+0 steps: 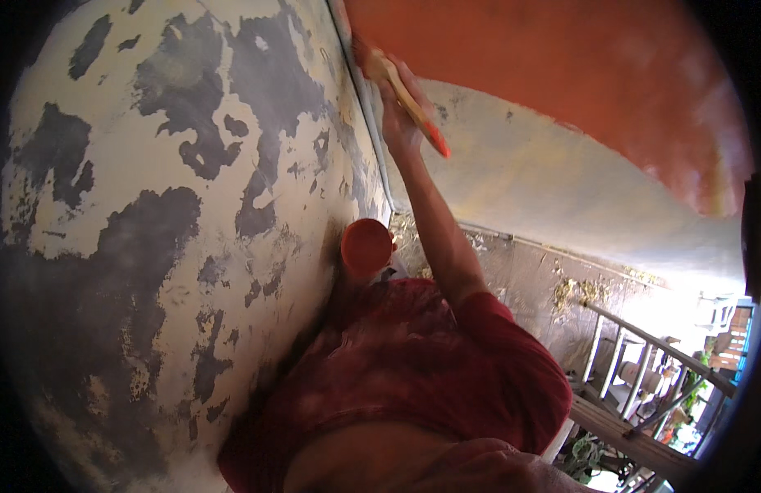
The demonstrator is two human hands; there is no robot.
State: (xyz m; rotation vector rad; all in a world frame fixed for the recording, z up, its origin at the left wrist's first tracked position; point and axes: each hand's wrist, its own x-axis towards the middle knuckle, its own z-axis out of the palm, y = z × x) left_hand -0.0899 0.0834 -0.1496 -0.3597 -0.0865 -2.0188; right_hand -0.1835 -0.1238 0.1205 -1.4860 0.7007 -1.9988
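My right hand (403, 111) is raised to the corner between two walls, its fingers closed round a paintbrush (413, 111). The brush has a pale wooden handle with a bright red-orange end pointing down toward me. Its bristle end is up by the corner, dark and hard to make out, at the edge of the orange-red paint (520, 49). Below, close to the left wall and in front of my dark red shirt, is a round pot (366, 246) with an orange-red inside. A small reddish bit shows at its right rim; I cannot tell whether it is a finger of my left hand.
The left wall (257, 140) is cream with patchy grey where its coat has come off. Pale unpainted wall (512, 164) lies below the orange-red area. Flakes of debris (590, 292) litter the ground along its foot. A ladder (635, 361) leans at the lower right near plants.
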